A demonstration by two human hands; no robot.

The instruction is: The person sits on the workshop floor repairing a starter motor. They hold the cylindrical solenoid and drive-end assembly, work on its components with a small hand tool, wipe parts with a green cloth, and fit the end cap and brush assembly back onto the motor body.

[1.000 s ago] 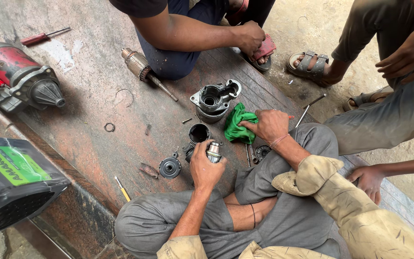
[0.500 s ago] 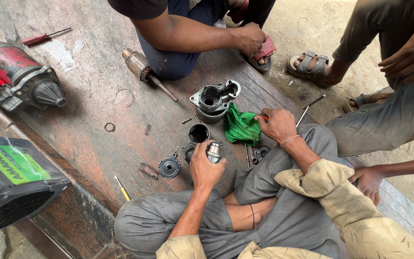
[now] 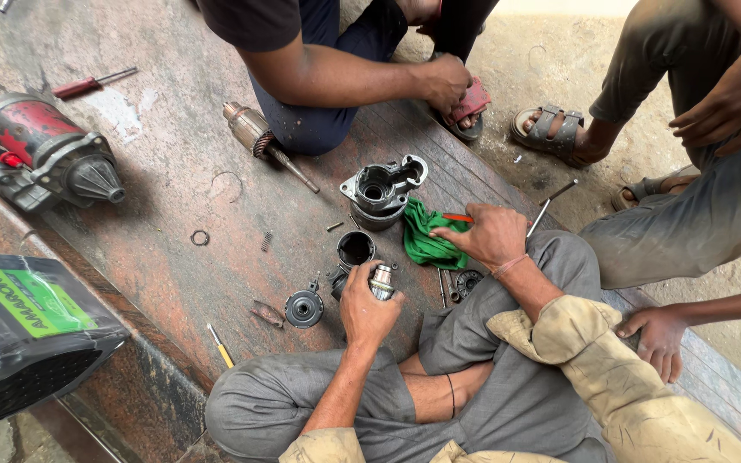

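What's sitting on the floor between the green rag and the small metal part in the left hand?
In the head view, a black cup-shaped housing stands between the green rag and the metal part held by the left hand.

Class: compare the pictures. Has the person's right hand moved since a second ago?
Yes. The right hand has shifted slightly right across the green cloth, away from the grey metal housing, which has stayed put.

One green rag (image 3: 426, 240), two screwdrivers (image 3: 92, 84), one battery (image 3: 23, 330), one armature (image 3: 259, 144), one grey housing (image 3: 381, 190).
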